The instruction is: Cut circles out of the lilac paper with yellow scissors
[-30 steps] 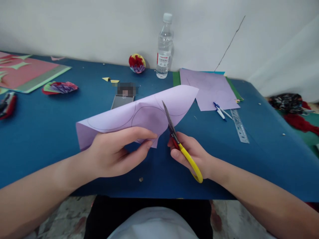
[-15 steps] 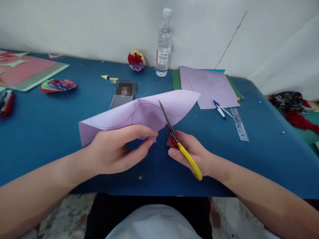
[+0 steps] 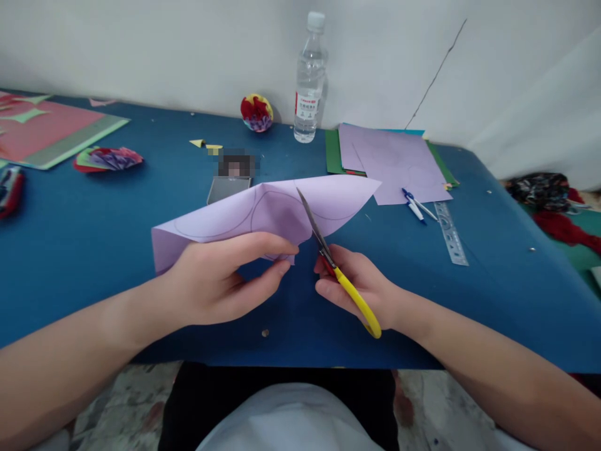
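Observation:
A sheet of purple paper (image 3: 216,213) with drawn curved outlines is held up above the blue table, bent along its length. My left hand (image 3: 230,275) pinches its near edge between thumb and fingers. In my right hand (image 3: 357,282) is a pair of scissors (image 3: 357,304) with yellow and red handles. One blade lies over the paper's upper face, and the paper's cut edge meets the blades near their pivot. The other blade is mostly hidden by the sheet.
Behind the paper lie a phone (image 3: 230,188), a water bottle (image 3: 307,88) and a colourful paper ball (image 3: 256,113). To the right are stacked purple sheets (image 3: 394,163), pens (image 3: 414,207) and a clear ruler (image 3: 451,235). A folded paper flower (image 3: 107,160) and a stapler (image 3: 10,191) sit left.
The sheet's right tip has dipped slightly, and the sheet has shifted a little to the right. Both hands keep their holds, with the scissors almost unmoved.

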A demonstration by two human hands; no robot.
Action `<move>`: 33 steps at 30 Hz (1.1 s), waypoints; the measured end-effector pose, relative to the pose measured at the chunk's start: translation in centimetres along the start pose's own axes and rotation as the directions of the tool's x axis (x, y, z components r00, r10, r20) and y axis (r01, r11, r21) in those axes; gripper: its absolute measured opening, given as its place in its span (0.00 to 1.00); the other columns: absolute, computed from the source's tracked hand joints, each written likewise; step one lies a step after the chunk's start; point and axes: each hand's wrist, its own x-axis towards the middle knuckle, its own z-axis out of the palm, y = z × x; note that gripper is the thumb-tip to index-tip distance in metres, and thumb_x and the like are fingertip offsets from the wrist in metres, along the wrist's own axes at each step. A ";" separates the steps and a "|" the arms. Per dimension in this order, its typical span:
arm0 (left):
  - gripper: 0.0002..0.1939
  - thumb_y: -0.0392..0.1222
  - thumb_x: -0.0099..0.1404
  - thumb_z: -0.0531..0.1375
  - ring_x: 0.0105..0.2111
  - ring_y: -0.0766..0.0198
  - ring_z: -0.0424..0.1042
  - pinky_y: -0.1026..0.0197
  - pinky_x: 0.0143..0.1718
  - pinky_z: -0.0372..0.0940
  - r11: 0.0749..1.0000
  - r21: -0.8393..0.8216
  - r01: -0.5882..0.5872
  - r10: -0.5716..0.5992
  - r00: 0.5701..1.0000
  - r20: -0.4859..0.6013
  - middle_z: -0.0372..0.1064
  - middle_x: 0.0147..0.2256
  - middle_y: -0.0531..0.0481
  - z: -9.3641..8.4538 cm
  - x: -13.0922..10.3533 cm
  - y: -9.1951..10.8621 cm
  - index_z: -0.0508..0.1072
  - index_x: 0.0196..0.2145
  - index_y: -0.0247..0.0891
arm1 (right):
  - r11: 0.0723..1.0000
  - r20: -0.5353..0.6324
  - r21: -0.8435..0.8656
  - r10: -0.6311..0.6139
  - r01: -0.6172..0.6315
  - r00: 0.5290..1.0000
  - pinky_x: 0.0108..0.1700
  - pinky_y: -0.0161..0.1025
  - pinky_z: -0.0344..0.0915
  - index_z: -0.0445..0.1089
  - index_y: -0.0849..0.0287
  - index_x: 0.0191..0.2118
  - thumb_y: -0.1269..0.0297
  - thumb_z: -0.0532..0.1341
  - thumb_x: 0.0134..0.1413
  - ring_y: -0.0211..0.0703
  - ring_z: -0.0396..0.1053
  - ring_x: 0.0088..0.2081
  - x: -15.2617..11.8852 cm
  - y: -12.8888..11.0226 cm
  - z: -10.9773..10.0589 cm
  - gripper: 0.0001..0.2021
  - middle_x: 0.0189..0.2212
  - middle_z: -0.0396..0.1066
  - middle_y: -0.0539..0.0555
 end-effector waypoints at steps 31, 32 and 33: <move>0.10 0.33 0.73 0.64 0.33 0.69 0.83 0.72 0.42 0.77 1.000 -0.023 -0.008 0.009 0.999 0.032 0.85 0.41 0.54 -0.1 0.0 0.1 0.80 0.49 0.41 | 0.999 0.035 -0.030 0.030 -0.029 0.999 0.30 0.39 0.58 0.63 0.55 0.39 0.47 0.69 0.60 0.39 0.60 0.28 -0.1 -0.1 -0.1 0.19 0.28 0.64 0.47; 0.10 0.33 0.73 0.64 0.33 0.69 0.83 0.72 0.42 0.77 1.000 -0.021 -0.007 0.008 0.999 0.035 0.85 0.41 0.54 -0.1 0.0 0.1 0.80 0.49 0.41 | 0.999 0.034 -0.032 0.029 -0.028 0.999 0.30 0.39 0.58 0.63 0.55 0.39 0.47 0.69 0.61 0.39 0.60 0.28 -0.1 -0.1 -0.1 0.19 0.28 0.64 0.47; 0.10 0.34 0.73 0.64 0.33 0.69 0.83 0.71 0.41 0.77 1.000 -0.017 -0.005 0.006 0.999 0.038 0.85 0.41 0.54 -0.1 0.0 0.1 0.80 0.49 0.42 | 0.999 0.035 -0.032 0.029 -0.028 0.999 0.30 0.39 0.58 0.64 0.55 0.39 0.47 0.69 0.61 0.39 0.60 0.28 -0.1 -0.1 -0.1 0.19 0.28 0.64 0.47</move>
